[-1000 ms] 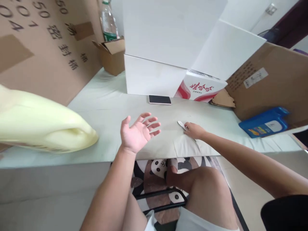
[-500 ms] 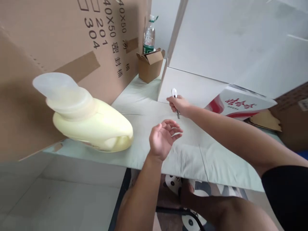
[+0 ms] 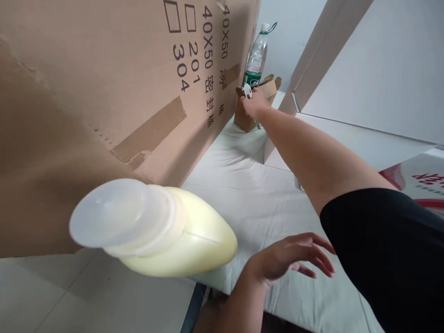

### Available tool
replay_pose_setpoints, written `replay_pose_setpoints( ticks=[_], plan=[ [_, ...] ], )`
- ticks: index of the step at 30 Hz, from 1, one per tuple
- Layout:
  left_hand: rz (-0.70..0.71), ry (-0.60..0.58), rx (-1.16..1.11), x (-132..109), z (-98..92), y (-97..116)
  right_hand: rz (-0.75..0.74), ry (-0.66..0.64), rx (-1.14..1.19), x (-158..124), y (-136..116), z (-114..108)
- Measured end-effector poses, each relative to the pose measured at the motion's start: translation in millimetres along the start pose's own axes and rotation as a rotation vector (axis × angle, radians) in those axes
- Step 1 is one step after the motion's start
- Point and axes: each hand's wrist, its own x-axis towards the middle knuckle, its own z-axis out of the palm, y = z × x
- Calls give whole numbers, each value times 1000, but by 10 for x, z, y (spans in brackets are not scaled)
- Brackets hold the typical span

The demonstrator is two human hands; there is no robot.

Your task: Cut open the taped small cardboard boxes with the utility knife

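Right hand [image 3: 255, 104] clenched around a box cutter [image 3: 247, 91], by a small carton [image 3: 243, 119], empty left hand [image 3: 289, 256] loosely spread, over pale cloth [image 3: 236, 189]

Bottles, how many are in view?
2: the pale yellow bottle at lower left, and the clear bottle at the small carton by the right hand. More may be hidden.

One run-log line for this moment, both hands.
right hand: grip shut on cutter, at small box, box contact unclear | left hand: open, empty, over cloth | yellow jug: left of left hand
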Motion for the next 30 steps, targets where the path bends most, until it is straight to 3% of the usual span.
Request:
replay_pose_setpoints(
  ticks=[4,7,9,14,17,21,27,30],
  plan=[
    [1,-33,30,50,0,27,140,88,60,8,29,49],
    [98,2,35,85,45,-5,170,130,135,-294,-104,35],
    [223,108,58,111,83,-27,189,88,127,-612,-227,-11],
    [557,733,193,155,170,-33,292,-34,173,-1645,-366,-330],
    [705,958,216,110,237,-52,298,-14,235,-2330,-292,-714],
    [889,1092,274,-6,340,-154,191,41,338,-3267,-139,-1346],
    [1156,1242,529,23,314,-231,36,351,363,-4809,139,-2052],
    [1239,1138,806,171,281,-200,-103,309,270,-5534,219,-2229]
  ],
)
